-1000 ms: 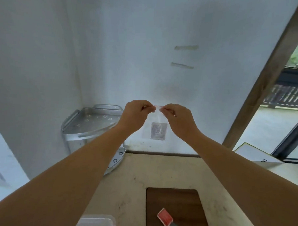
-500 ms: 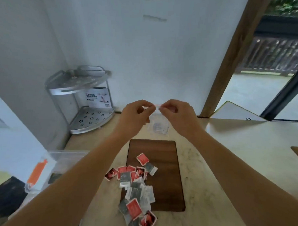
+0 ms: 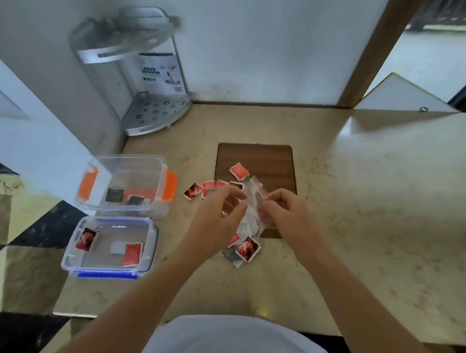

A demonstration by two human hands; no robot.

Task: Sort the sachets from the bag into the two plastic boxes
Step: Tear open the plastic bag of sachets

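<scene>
Few sachets (image 3: 248, 250) are boxed; most lie at twelve o'clock, both hands' (image 3: 222, 211) grips pinching the bag (image 3: 255, 202).

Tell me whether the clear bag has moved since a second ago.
Yes. The clear bag, earlier held up against the wall, is now down over the wooden board, in both hands.

We see two plastic boxes (image 3: 110, 208) at the bench's (image 3: 362, 224) left, one behind the other, sachets (image 3: 213, 188) scattered right of them, partly on a board (image 3: 268, 158).
</scene>
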